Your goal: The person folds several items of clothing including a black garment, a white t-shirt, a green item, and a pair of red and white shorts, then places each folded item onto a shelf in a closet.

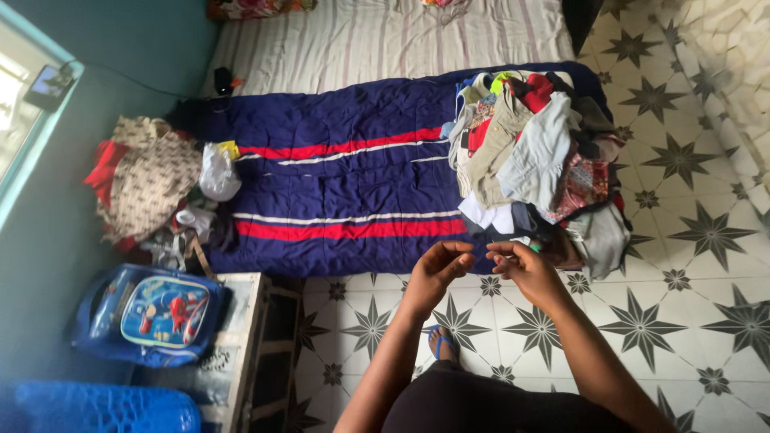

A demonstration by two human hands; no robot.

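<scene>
I stand at the foot of a mattress covered by a navy blanket [345,180] with red and white stripes. A heap of mixed clothes [537,156] lies on its right end. My left hand [437,271] is raised in front of me with fingers curled, holding nothing I can make out. Beside it, fingertips nearly touching, my right hand [525,269] pinches a small pale and green item [525,244] at the near edge of the clothes heap. What the item is cannot be told.
A second bundle of clothes [148,180] and a white bag [218,172] sit at the blanket's left end by the teal wall. A blue child's backpack [148,314] rests on a low wooden shelf [245,353]. A blue crate [96,407] is bottom left. The floor has star-patterned tiles [690,240].
</scene>
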